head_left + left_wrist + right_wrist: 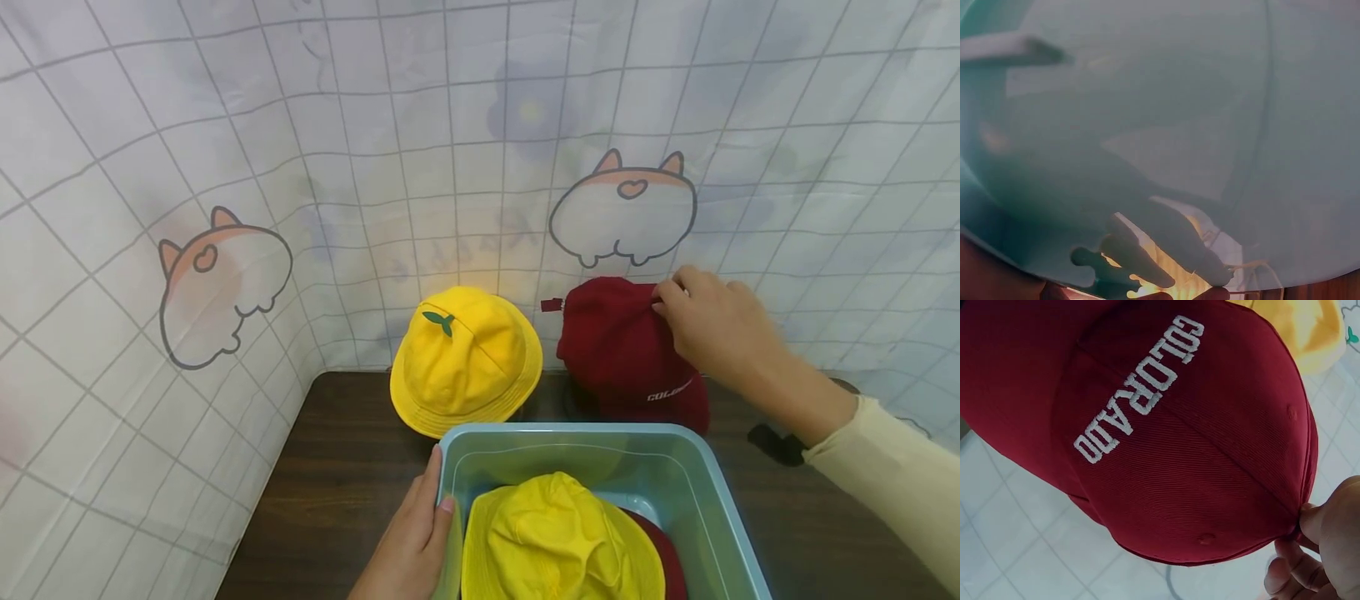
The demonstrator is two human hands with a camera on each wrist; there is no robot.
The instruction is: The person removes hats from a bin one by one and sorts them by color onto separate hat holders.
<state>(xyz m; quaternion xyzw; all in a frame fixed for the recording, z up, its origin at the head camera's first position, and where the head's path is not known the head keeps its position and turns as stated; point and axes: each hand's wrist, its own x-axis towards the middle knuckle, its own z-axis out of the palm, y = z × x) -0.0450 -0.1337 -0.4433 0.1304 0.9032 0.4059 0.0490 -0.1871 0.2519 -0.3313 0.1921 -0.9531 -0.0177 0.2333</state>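
My right hand (712, 325) pinches the top of a dark red baseball cap (622, 350) between thumb and fingers. In the right wrist view, white COLORADO lettering runs across the front of that cap (1179, 437). With the thumb over its left rim and a finger along the outside, my left hand (408, 533) holds a light blue plastic bin (570, 430). Inside the bin lies a yellow bucket hat (562, 542), partly covering another dark red item (667, 554). The bin's outer wall (1147, 94) fills most of the left wrist view.
A yellow bucket hat (465, 358) with a green sprout stands behind the bin, left of the cap. A small black object (776, 444) lies right of the bin. The dark wooden table (330, 483) meets a white grid-patterned wall covering (420, 167).
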